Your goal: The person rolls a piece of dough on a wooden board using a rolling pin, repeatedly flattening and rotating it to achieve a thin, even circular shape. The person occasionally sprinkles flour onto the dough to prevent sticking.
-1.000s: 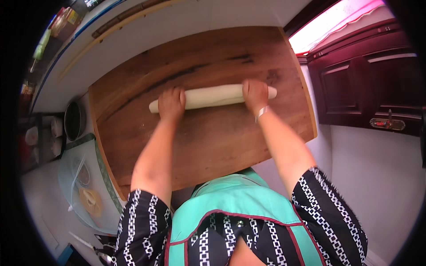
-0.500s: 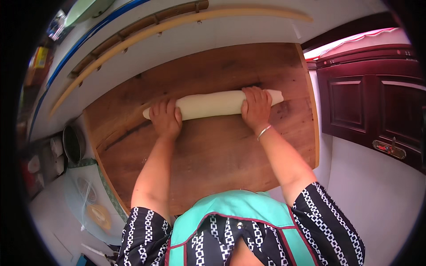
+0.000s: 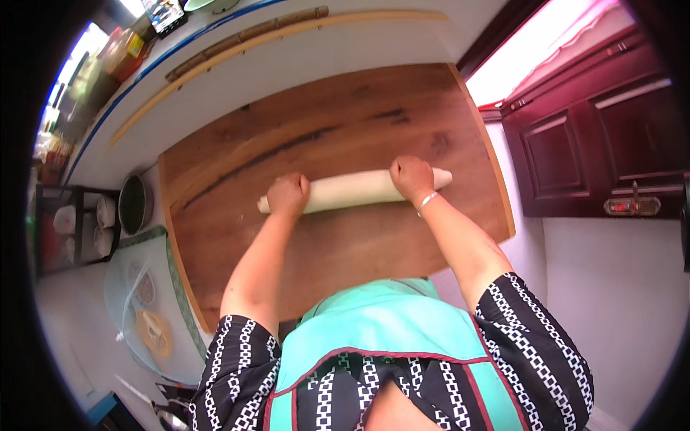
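Note:
A long, pale roll of dough [image 3: 358, 191] lies crosswise on a brown wooden board [image 3: 345, 251], its narrower ends sticking out past both hands. Near its left end, my left hand [image 3: 288, 194] is curled closed over it. My right hand [image 3: 412, 178], with a silver bangle at the wrist, grips it the same way near the right end. Both hands have their knuckles up, and the fingertips are hidden. Whether a rolling pin is inside the dough cannot be seen.
A dark red panelled door [image 3: 575, 136] with a metal handle stands at the right. Long wooden poles [image 3: 251, 44] run along the wall behind the board. At the left are a dark pot [image 3: 134, 205], a rack [image 3: 72, 223] with bowls, and a translucent food cover [image 3: 122, 287].
The roll of dough has come toward me over the board, uncovering a dark streak in the wood. My fingers, laid over the dough before, are now curled tighter. The view has shifted and tilted.

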